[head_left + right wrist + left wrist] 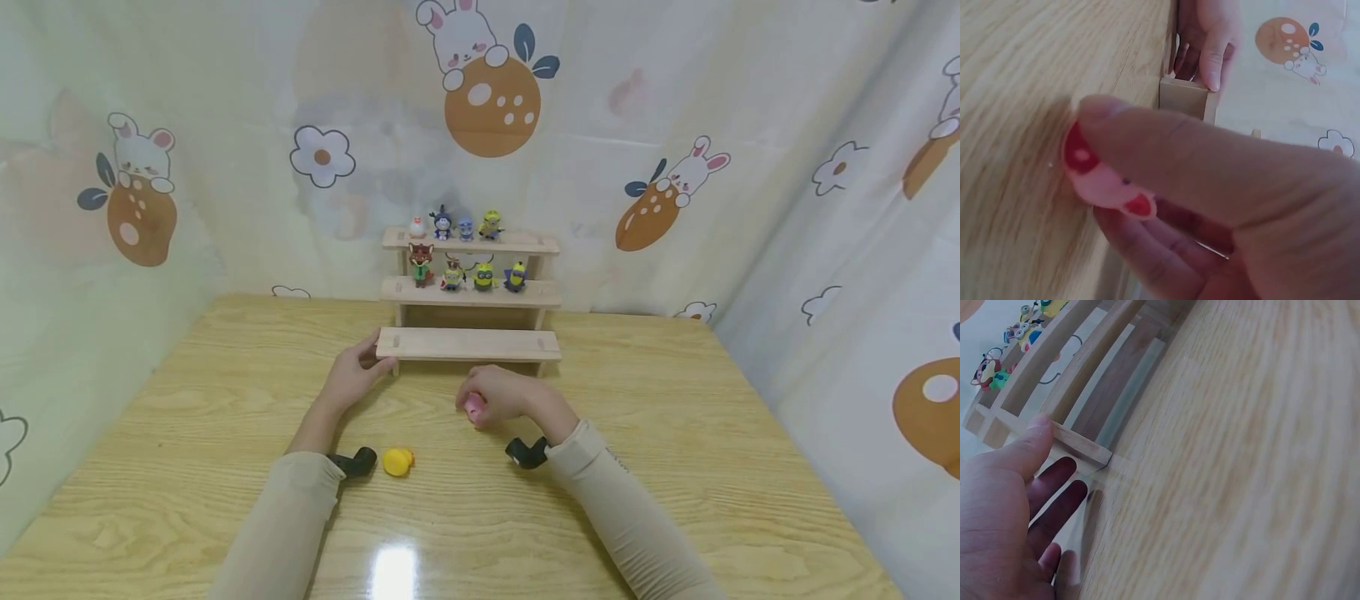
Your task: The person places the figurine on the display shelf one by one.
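In the head view, my right hand [498, 393] is low over the table in front of the wooden display shelf [468, 343]. It pinches a small pink toy figure [1107, 184] with red parts between thumb and fingers; the hand partly hides the figure. My left hand [352, 372] is at the left end of the lowest step. Its thumb touches the board's corner, while the other fingers extend loosely beside the end, as the left wrist view shows. Between the forearms lies a small yellow toy duck [397, 461], its face turned away from view.
Several small figures stand on the upper two steps, among them a fox figure [421, 265] and a yellow goggled figure [491, 225]. The lowest step is bare. A patterned curtain [585, 108] hangs behind and beside the wooden table [675, 417].
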The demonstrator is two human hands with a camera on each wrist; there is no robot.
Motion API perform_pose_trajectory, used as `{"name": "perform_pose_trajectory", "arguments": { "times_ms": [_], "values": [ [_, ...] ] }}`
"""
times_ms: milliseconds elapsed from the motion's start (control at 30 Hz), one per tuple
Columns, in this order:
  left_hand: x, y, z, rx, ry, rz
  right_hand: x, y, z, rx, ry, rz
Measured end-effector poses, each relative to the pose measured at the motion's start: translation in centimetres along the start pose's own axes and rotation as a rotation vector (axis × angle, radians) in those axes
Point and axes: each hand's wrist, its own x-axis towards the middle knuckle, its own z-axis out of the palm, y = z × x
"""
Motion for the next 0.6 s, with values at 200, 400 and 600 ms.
{"name": "perform_pose_trajectory", "arguments": {
  "times_ms": [200,400,600],
  "values": [
    [-0.1,-0.1,-0.1,-0.012,0.001,0.008,0.7,-0.4,0.3,-0.001,0.115,-0.031],
    [0.1,-0.4,-0.1,-0.009,-0.002,0.024,2.3,-1.9,0.9,0.076,0.387,-0.039],
    [0.3,-0.4,0.0,-0.003,0.006,0.026,5.2,-3.3,-0.2,0.094,0.600,0.042]
  ]
}}
